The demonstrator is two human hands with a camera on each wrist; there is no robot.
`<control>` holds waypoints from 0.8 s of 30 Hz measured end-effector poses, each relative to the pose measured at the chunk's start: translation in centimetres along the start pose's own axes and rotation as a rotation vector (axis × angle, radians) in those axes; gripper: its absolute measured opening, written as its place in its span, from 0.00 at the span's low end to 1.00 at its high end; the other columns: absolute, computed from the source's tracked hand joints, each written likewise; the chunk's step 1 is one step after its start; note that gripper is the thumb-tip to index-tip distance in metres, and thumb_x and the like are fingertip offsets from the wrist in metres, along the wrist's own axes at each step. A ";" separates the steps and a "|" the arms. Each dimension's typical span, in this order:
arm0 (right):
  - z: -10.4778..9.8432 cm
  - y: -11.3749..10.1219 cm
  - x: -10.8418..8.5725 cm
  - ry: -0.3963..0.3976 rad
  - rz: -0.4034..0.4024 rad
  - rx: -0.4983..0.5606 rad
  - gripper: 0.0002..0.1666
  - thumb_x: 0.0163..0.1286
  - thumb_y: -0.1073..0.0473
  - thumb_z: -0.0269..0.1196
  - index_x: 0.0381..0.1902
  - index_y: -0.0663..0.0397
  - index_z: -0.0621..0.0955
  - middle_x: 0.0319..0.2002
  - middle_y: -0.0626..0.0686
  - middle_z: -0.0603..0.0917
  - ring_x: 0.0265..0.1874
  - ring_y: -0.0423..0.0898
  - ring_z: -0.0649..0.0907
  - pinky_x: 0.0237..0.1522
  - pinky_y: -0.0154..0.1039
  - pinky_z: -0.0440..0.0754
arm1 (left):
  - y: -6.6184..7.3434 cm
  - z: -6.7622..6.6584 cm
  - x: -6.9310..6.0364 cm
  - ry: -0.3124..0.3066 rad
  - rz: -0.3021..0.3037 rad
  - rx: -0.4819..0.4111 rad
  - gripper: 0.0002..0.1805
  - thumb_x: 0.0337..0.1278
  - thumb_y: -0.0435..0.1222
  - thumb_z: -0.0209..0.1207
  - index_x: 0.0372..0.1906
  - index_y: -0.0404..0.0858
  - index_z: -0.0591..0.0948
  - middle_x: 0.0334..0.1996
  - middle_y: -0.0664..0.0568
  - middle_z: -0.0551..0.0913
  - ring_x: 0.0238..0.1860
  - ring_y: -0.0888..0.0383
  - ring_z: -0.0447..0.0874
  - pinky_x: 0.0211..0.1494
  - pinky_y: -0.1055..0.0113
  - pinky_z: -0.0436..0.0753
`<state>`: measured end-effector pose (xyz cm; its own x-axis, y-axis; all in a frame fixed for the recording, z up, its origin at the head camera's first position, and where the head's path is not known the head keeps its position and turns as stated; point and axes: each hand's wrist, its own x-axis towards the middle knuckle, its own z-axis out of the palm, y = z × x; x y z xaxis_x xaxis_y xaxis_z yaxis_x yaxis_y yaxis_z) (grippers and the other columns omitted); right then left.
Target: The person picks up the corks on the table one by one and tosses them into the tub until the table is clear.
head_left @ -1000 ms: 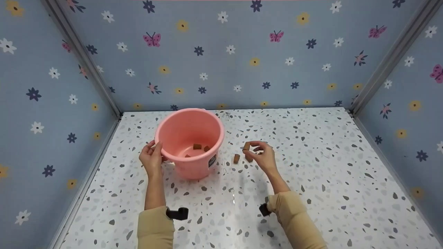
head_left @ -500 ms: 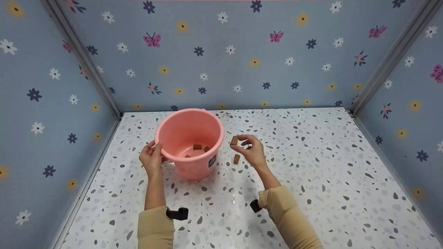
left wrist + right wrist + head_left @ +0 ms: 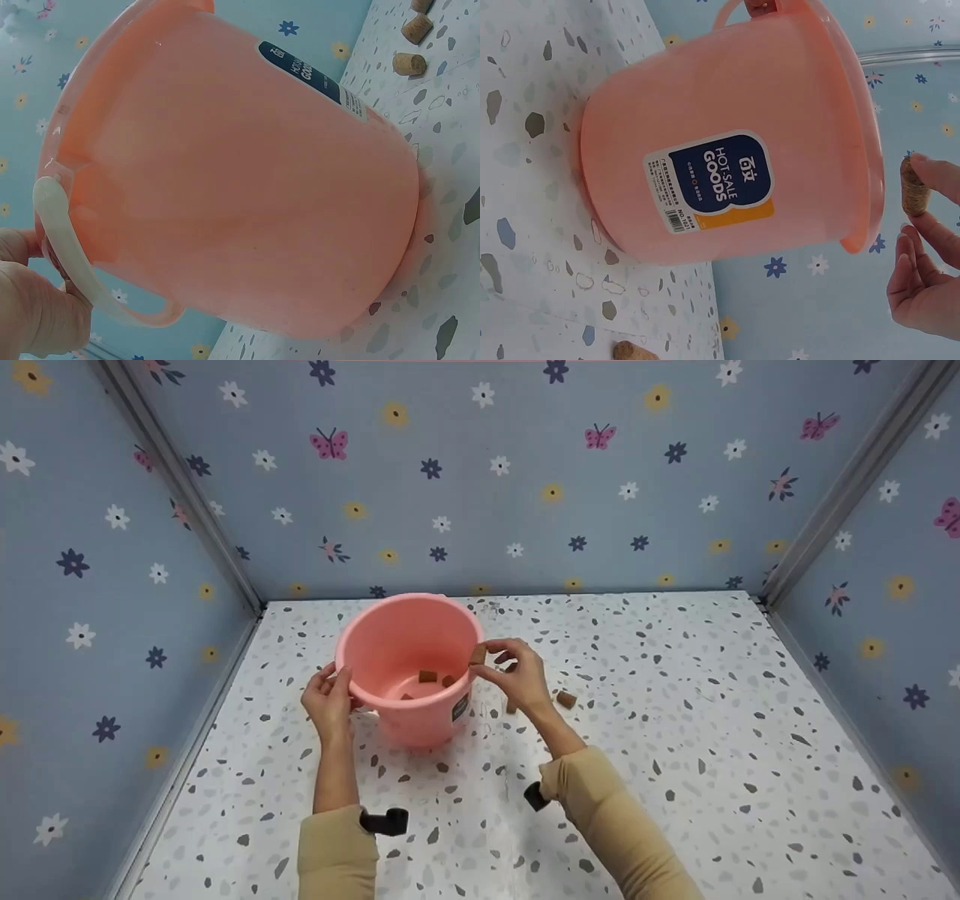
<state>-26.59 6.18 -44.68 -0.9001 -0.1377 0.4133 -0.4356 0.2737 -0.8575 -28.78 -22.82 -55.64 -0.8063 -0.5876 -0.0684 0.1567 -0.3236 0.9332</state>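
Observation:
A pink bucket (image 3: 420, 727) stands on the speckled surface. Its rim is gripped at the left by my left hand (image 3: 328, 705), beside the pale handle (image 3: 71, 247) seen in the left wrist view. Between thumb and index finger my right hand (image 3: 519, 675) pinches a cork (image 3: 914, 187) just above the bucket's right rim. Inside the bucket lie a cork (image 3: 427, 676), another cork (image 3: 448, 681) and a partly hidden one. A loose cork (image 3: 566, 700) rests on the surface to the right; a second cork (image 3: 511, 706) is partly covered by my right hand.
Blue flowered panels (image 3: 495, 495) enclose the speckled white tabletop (image 3: 712, 735) at the back and both sides. Black wrist camera mounts (image 3: 386, 823) stick out from both sleeves. A dark blue label (image 3: 716, 180) is on the bucket's side.
My right hand has carried the pinched cork leftward from the loose corks to the bucket's right rim. The left hand and the bucket have stayed in place.

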 end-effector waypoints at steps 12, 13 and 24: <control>2.0 -1.2 1.4 -0.029 -0.060 -0.025 0.19 0.47 0.62 0.70 0.37 0.63 0.80 0.34 0.57 0.77 0.30 0.50 0.76 0.32 0.47 0.77 | 0.9 0.3 -0.8 -0.003 0.010 -0.001 0.21 0.45 0.40 0.65 0.46 0.37 0.76 0.28 0.46 0.78 0.15 0.57 0.76 0.13 0.67 0.77; 2.2 -1.3 1.4 -0.030 -0.058 -0.030 0.19 0.47 0.62 0.70 0.37 0.63 0.80 0.34 0.57 0.77 0.29 0.49 0.76 0.32 0.46 0.77 | 1.3 0.4 -1.2 -0.014 0.025 -0.033 0.20 0.45 0.38 0.64 0.45 0.35 0.76 0.27 0.45 0.78 0.15 0.56 0.76 0.12 0.67 0.76; 3.3 -2.1 2.3 -0.089 -0.046 -0.138 0.20 0.49 0.58 0.70 0.41 0.59 0.80 0.36 0.58 0.77 0.33 0.47 0.75 0.34 0.37 0.76 | -0.9 -0.1 0.9 0.020 0.028 0.035 0.25 0.42 0.42 0.66 0.47 0.37 0.76 0.29 0.45 0.77 0.17 0.57 0.76 0.15 0.68 0.77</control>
<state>-27.77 2.17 -42.95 -0.8779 -0.2355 0.4170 -0.4784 0.3921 -0.7857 -29.56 -23.13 -56.58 -0.7904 -0.6107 -0.0492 0.1584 -0.2813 0.9465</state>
